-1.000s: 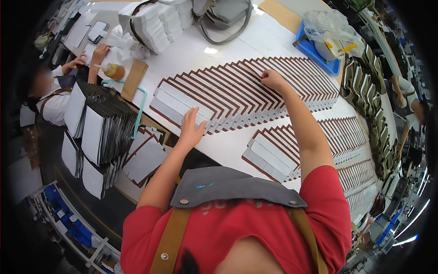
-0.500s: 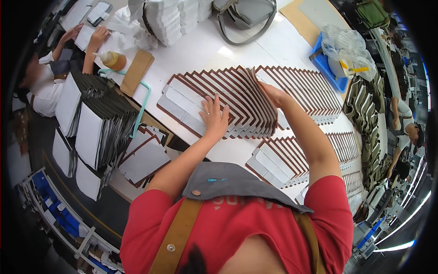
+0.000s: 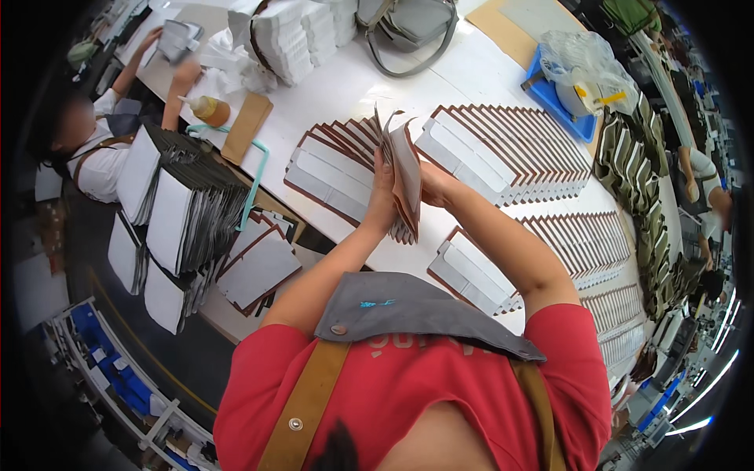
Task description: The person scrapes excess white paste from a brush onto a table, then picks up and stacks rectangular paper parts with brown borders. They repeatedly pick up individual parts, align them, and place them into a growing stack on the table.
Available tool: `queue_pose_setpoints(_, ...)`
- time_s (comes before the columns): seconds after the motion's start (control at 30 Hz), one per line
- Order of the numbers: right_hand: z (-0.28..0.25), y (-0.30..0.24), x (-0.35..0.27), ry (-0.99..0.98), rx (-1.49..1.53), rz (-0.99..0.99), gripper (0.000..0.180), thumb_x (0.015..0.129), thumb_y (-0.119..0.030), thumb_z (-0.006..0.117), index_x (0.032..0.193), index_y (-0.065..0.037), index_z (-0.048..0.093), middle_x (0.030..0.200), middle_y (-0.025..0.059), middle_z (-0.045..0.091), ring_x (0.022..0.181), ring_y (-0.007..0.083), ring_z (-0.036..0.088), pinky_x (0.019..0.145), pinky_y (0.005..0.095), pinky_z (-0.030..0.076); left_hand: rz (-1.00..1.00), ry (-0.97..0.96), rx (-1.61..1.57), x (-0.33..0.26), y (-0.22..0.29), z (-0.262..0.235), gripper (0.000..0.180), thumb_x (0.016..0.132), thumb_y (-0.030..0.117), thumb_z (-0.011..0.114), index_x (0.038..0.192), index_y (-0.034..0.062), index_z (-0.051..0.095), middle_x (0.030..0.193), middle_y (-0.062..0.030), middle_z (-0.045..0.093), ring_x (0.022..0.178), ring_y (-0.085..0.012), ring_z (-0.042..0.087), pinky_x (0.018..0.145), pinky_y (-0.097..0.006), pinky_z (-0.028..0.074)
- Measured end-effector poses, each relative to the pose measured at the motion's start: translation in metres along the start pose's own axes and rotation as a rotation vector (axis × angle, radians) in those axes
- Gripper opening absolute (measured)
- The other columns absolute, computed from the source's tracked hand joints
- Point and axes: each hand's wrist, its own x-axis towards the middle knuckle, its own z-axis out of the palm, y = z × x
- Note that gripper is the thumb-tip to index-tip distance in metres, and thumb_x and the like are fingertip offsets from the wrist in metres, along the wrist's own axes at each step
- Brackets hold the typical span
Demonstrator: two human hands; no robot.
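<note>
Tray (image 3: pixel 556 104), blue and shallow, sits at two o'clock from the hands and carries a clear plastic bag (image 3: pixel 585 59) and a white pot (image 3: pixel 579 100) with yellow pieces at its rim; what is inside the pot is too small to tell. At ten o'clock a spouted bottle (image 3: pixel 210 112) holds amber liquid, just beside a brown strip (image 3: pixel 247 128). A grey handbag (image 3: pixel 412 22) lies at twelve o'clock, its inside hidden.

Between the two hands, on the white table (image 3: pixel 357 98), a panel bundle (image 3: pixel 406 169) stands on edge, brown-rimmed, its top edges splayed apart. The left hand (image 3: pixel 382 192) presses along its nine o'clock face with fingers pointing to twelve; the right hand (image 3: pixel 433 185) backs it from three o'clock, fingertips partly hidden. Together they clasp the bundle, the gap between them filled by its thickness.

Overlapping panels (image 3: pixel 326 173) fan out at nine o'clock, close to the left hand. A slanted row (image 3: pixel 503 149) of similar panels lies between two and three o'clock, and a smaller row (image 3: pixel 475 271) at five
</note>
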Motion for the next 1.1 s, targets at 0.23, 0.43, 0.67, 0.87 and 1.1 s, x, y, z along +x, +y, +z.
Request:
queue_pose_setpoints(0.23, -0.006, 0.031, -0.037, 0.06, 0.149, -0.131, 0.055, 0.09, -0.046, 0.031, 0.129, -0.007, 0.028, 0.122, 0.0148, 0.04, 0.108, 0.0233, 0.044, 0.083, 0.0397, 0.044, -0.1, 0.004, -0.107, -0.027, 0.009, 0.033, 0.063, 0.091, 0.044, 0.032, 0.136, 0.0104, 0.003, 0.133, -0.0159, 0.024, 0.122, -0.0278, 0.03, 0.098, -0.034, 0.029)
queue_pose_setpoints(0.43, -0.019, 0.048, -0.139, 0.272, 0.373, -0.206, 0.046, 0.09, -0.037, 0.037, 0.123, -0.005, 0.04, 0.109, 0.0136, 0.053, 0.089, 0.0206, 0.057, 0.071, 0.0325, 0.05, 0.053, -0.096, 0.392, -0.065, 0.003, 0.098, 0.062, 0.091, 0.038, 0.032, 0.133, -0.0036, 0.011, 0.135, -0.0259, 0.021, 0.127, -0.036, 0.021, 0.103, -0.034, 0.018)
queue_pose_setpoints(0.67, -0.011, 0.059, -0.199, 0.284, 0.517, -0.49, 0.041, 0.09, -0.029, 0.04, 0.124, -0.007, 0.04, 0.12, 0.0106, 0.048, 0.103, 0.0233, 0.051, 0.084, 0.0346, 0.046, 0.104, -0.304, 0.666, -0.074, 0.065, 0.114, 0.064, 0.089, 0.042, 0.036, 0.136, 0.0064, 0.012, 0.135, -0.0248, 0.023, 0.127, -0.0369, 0.021, 0.103, -0.036, 0.019)
queue_pose_setpoints(0.87, 0.055, 0.008, -0.155, -0.096, 0.599, -0.463, 0.042, 0.089, -0.034, 0.04, 0.121, -0.007, 0.041, 0.115, 0.0112, 0.05, 0.1, 0.0218, 0.053, 0.084, 0.0347, 0.045, -0.105, -0.403, 0.846, -0.06, 0.173, 0.046, 0.052, 0.093, 0.021, 0.031, 0.137, 0.0056, 0.007, 0.141, -0.0161, 0.014, 0.13, -0.0262, 0.016, 0.104, -0.03, 0.016)
queue_pose_setpoints(1.1, 0.127, -0.034, -0.101, -0.421, 0.789, -0.584, 0.047, 0.086, -0.044, 0.045, 0.113, -0.006, 0.043, 0.101, 0.0105, 0.055, 0.085, 0.0185, 0.058, 0.072, 0.0339, 0.051, 0.089, -0.426, 1.066, -0.065, 0.258, -0.014, 0.055, 0.091, 0.028, 0.037, 0.138, 0.0105, 0.012, 0.137, -0.0182, 0.027, 0.127, -0.0243, 0.027, 0.102, -0.029, 0.019)
